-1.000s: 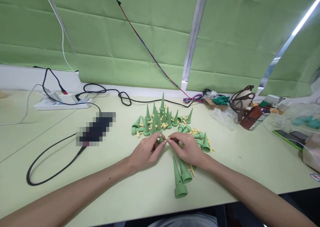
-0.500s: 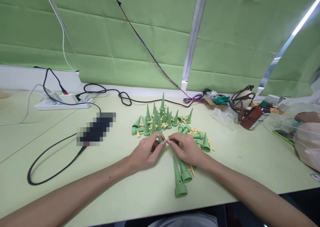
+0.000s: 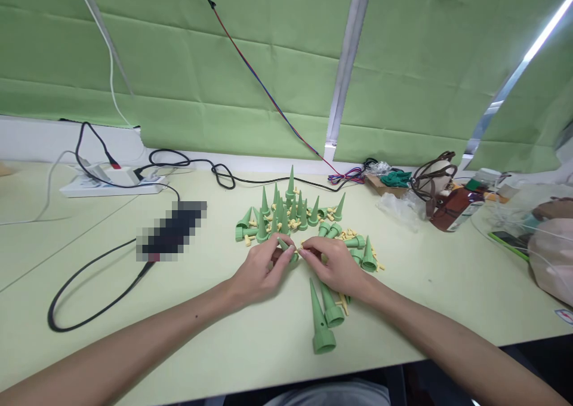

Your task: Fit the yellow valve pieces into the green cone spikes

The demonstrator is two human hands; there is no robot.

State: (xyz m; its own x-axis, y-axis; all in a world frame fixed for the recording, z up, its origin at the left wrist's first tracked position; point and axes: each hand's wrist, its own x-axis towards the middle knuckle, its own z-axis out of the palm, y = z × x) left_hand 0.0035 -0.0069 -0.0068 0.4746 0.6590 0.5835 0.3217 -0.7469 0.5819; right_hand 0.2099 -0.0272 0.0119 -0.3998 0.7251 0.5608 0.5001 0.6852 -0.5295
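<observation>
— Green spike (image 3: 283, 244) in hand: where in the frame?

— Just below centre, tilted, tip toward upper left; pinched between thumb and curled fingers of the left hand (image 3: 263, 268), lower end partly hidden.

— And the right hand (image 3: 333, 265)?

— Just beside, to the right; thumb and fingertips nearly closed on a small yellow piece (image 3: 296, 251), mostly hidden, near the spike's lower end. Inserted or merely touching: cannot tell.

— Surroundings?

— Above the hands, upright green cones (image 3: 303, 220) amid yellow pegs (image 3: 293, 224); at lower centre, two larger-looking cones (image 3: 323, 339) lying on the pale table (image 3: 430, 263); at right, brown bottle (image 3: 452, 212).
</observation>
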